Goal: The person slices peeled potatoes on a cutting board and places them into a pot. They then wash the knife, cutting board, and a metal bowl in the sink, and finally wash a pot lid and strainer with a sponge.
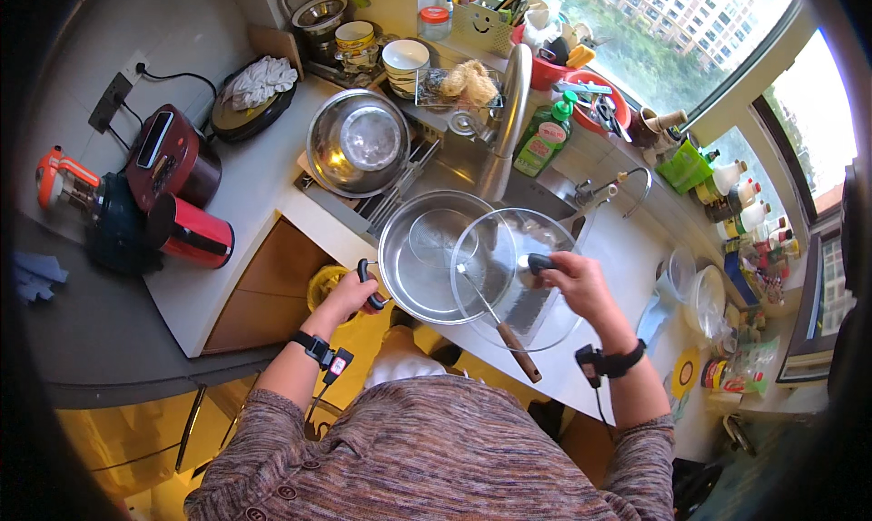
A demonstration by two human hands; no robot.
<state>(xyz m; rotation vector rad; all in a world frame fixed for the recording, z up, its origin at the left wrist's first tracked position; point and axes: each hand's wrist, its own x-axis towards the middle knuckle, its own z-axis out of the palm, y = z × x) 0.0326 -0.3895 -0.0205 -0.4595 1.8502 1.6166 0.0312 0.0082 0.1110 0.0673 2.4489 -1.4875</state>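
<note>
A wide stainless steel pan [413, 280] is over the front of the sink [445, 171]. My left hand [352, 294] is closed around its black side handle. My right hand [581, 285] grips the black knob of a round glass lid [545, 326], which overlaps the pan's right side. Through the glass I see a spatula or turner [516, 348] with a wooden handle pointing toward me; its far end is hard to make out. Whether the lid touches the pan, I cannot tell.
Behind the pan rise a faucet [498, 162] and a green soap bottle [545, 138]. An upturned steel bowl [359, 144] sits at the sink's left. A red kettle [191, 230] and rice cooker [177, 158] stand left; bottles [749, 217] line the right sill.
</note>
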